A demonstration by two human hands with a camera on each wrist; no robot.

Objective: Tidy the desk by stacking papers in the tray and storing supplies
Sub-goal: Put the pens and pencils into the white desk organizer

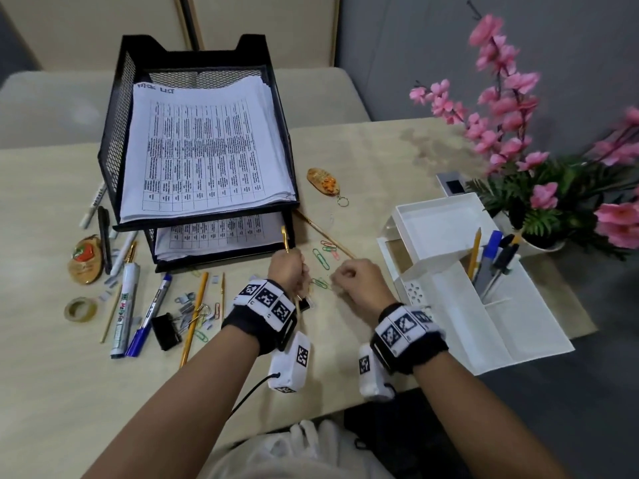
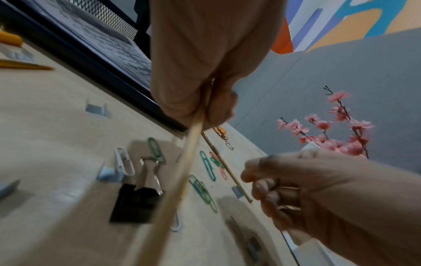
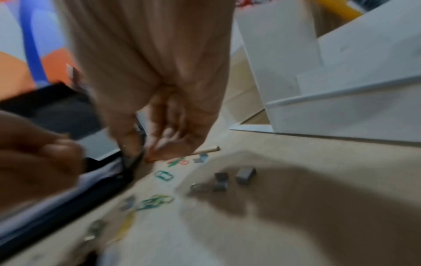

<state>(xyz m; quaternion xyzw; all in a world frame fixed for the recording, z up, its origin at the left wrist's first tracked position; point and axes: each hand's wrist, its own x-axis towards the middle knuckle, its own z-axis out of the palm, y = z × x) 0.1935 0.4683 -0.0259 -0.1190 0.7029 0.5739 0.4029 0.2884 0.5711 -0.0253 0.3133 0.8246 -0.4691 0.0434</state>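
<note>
The desk (image 1: 380, 150) is a pale wood-effect surface. At its far left stands a black mesh paper tray (image 1: 117, 133) with two tiers; a stack of printed papers (image 1: 207, 146) lies in the upper tier and a second stack (image 1: 214, 236) in the lower. At the right stands a white desk organiser (image 1: 466, 305), its rear compartment holding upright pens and a pencil (image 1: 491, 261). A pot of pink artificial flowers (image 1: 511, 98) stands behind the organiser.

Loose supplies lie to the left of the tray's front: markers (image 1: 124, 312), a yellow pencil (image 1: 195, 316), a black binder clip (image 1: 166, 328), a roll of tape (image 1: 80, 309). An orange keychain (image 1: 323, 181) lies to the right of the tray.

The left hand (image 1: 287, 271) is clenched around a thin gold stick pen (image 1: 285, 238), held roughly upright in front of the lower tier. The right hand (image 1: 359, 281) is near it, fingers curled; the left wrist view shows thin metallic items pinched in them, too blurred to identify. Coloured paper clips (image 1: 323, 257) lie on the desk between the hands, and another thin stick (image 1: 325, 236) lies just beyond them.
</note>
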